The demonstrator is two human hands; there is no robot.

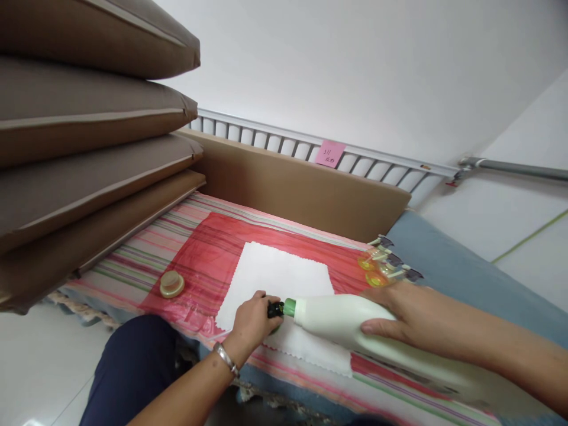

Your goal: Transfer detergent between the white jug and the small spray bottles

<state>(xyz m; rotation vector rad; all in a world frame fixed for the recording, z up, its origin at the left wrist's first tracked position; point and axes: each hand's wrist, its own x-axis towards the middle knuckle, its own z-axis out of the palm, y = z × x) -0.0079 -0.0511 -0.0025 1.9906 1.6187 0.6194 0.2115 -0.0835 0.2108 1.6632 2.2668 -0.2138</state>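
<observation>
My right hand (406,310) is wrapped over a large pale green bottle (332,316), which lies tilted nearly level with its neck toward the left. The bottle's green spout (290,307) meets a small black object (276,309) pinched in my left hand (254,319). My left fingers hide most of that black object, so its kind cannot be made out. Under both hands is a white cloth (281,269) with zigzag edges, spread on a red translucent sheet (195,254). To the left, a round beige cap (172,284) rests on the red sheet.
Several pairs of small glasses (386,260) with yellow and dark lenses lie beyond my right hand. Brown cushions (97,136) are stacked high at the left. A brown board (302,189) leans against a white radiator (266,139) bearing a pink note (331,153). Striped cloth (146,248) covers the surface.
</observation>
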